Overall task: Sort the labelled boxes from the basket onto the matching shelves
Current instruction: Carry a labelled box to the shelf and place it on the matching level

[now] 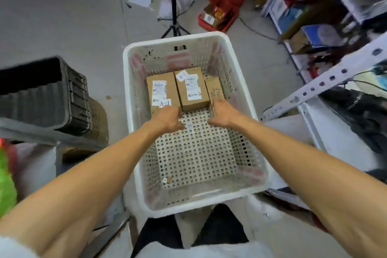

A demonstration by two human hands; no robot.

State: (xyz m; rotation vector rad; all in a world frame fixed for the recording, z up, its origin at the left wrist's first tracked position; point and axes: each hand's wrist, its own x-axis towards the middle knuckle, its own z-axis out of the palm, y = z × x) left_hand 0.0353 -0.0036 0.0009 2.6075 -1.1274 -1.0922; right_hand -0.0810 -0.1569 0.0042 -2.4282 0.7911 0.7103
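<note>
Left hand [167, 117] and right hand [224, 113] touch two brown cardboard boxes [161, 90]; fingers hidden, grip unclear, so either box may slip.

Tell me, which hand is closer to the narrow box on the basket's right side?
Right. The right hand holds the near end of the narrow box; the left hand grips the leftmost box, beyond the middle box.
</note>
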